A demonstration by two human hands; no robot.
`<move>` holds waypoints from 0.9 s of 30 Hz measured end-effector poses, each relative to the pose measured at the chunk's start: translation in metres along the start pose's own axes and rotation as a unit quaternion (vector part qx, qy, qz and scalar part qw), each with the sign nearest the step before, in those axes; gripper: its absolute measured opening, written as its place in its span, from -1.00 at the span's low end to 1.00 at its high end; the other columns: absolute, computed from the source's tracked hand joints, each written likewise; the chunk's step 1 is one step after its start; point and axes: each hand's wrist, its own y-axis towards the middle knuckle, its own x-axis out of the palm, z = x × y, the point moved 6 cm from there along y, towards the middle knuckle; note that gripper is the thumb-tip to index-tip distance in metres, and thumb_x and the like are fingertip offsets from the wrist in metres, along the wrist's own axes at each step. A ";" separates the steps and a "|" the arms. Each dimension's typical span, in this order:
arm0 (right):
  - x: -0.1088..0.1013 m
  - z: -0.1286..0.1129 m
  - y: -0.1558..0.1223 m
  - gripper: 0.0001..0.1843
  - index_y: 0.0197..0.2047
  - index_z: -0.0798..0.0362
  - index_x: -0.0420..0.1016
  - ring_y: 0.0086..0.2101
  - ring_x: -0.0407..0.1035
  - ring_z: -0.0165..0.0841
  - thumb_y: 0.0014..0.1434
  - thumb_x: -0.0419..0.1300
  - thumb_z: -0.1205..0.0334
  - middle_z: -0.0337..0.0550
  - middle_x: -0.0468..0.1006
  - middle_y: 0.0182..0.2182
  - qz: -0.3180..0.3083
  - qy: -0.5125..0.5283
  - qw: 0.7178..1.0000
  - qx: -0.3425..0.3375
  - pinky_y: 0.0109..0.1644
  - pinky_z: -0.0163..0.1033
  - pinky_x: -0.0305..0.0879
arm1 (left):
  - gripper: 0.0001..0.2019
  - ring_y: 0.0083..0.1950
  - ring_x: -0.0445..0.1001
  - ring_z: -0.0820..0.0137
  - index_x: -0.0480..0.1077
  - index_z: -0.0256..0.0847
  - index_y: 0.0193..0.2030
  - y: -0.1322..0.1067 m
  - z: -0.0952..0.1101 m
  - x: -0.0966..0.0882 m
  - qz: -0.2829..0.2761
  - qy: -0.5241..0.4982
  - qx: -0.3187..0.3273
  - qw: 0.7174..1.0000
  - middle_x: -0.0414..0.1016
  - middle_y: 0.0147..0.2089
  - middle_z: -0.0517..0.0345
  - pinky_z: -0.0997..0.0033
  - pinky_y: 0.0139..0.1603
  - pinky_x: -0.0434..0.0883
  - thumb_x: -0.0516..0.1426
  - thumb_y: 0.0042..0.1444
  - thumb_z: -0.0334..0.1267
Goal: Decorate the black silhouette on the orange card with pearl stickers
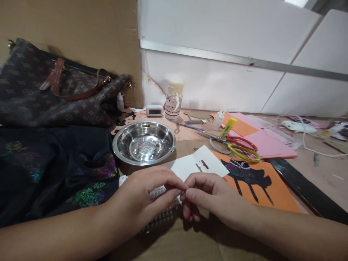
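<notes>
My left hand [152, 195] and my right hand [208, 195] meet at the fingertips in the lower middle, each in a pinch. Whatever sits between the fingertips is too small to make out. Under and behind my left hand lies a sheet of stick-on pearls [163, 217], partly covered by the hand. A white card [190, 163] with hanger slots lies just beyond my fingers. To the right, an orange sheet [280, 185] bears a black fabric cutout [246, 175] with a row of pearls along its upper part.
Beyond the hands stand a steel bowl [144, 143], a digital clock [154, 111] and a jar [174, 103]. Scissors [241, 146], a glue stick [228, 127] and pink paper [269, 141] lie right. Black cloth [54, 170] and a brown handbag [76, 90] fill the left.
</notes>
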 end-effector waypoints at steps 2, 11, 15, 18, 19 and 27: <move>0.002 -0.001 -0.001 -0.50 -0.34 0.09 0.41 -0.55 0.35 -0.51 0.09 0.40 -0.19 -0.25 0.55 -0.52 -0.003 -0.005 1.000 0.009 -0.45 -0.39 0.26 | -0.87 -0.29 0.58 0.49 0.55 -0.16 -0.25 0.000 0.000 0.001 -0.003 0.008 -0.007 1.000 0.64 -0.30 0.27 0.61 -0.23 0.44 0.18 0.22 -0.44; 0.006 0.000 0.000 -0.57 -0.30 0.09 0.44 -0.52 0.36 -0.52 0.10 0.41 -0.11 -0.29 0.52 -0.51 -0.005 -0.022 1.000 0.020 -0.45 -0.42 0.22 | -0.93 -0.35 0.51 0.44 0.45 -0.23 -0.28 -0.004 0.005 0.012 -0.018 0.156 0.083 0.984 0.53 -0.35 0.16 0.55 -0.35 0.41 0.15 0.16 -0.43; 0.005 0.003 0.000 -0.65 -0.28 0.08 0.43 -0.54 0.36 -0.53 0.15 0.39 -0.01 -0.30 0.54 -0.52 -0.008 -0.026 0.999 0.017 -0.45 -0.43 0.21 | -0.87 -0.39 0.47 0.42 0.43 -0.26 -0.31 -0.008 0.009 0.017 0.005 0.221 0.136 0.966 0.50 -0.38 0.13 0.52 -0.40 0.40 0.07 0.18 -0.46; 0.004 0.003 0.000 -0.64 -0.30 0.09 0.43 -0.55 0.35 -0.54 0.15 0.39 -0.02 -0.28 0.55 -0.53 -0.007 -0.021 1.000 0.017 -0.46 -0.43 0.22 | -0.86 -0.37 0.47 0.47 0.42 -0.23 -0.28 -0.007 0.013 0.008 0.017 0.203 0.125 0.971 0.50 -0.36 0.19 0.56 -0.35 0.39 0.06 0.19 -0.48; 0.004 0.003 0.000 -0.62 -0.30 0.10 0.44 -0.55 0.35 -0.53 0.14 0.39 -0.04 -0.27 0.55 -0.53 -0.003 -0.018 1.000 0.017 -0.46 -0.42 0.22 | -0.86 -0.35 0.48 0.49 0.41 -0.20 -0.28 -0.005 0.014 0.001 0.023 0.193 0.116 0.974 0.49 -0.35 0.23 0.58 -0.32 0.39 0.07 0.19 -0.48; -0.001 0.005 0.003 -0.59 -0.31 0.13 0.48 -0.60 0.31 -0.54 0.08 0.40 -0.07 -0.20 0.57 -0.54 0.033 -0.008 0.999 0.017 -0.50 -0.42 0.19 | -0.79 -0.19 0.52 0.27 0.49 -0.24 -0.18 0.028 -0.016 -0.061 0.046 0.323 0.007 0.945 0.55 -0.23 0.08 0.30 -0.15 0.39 0.01 0.32 -0.33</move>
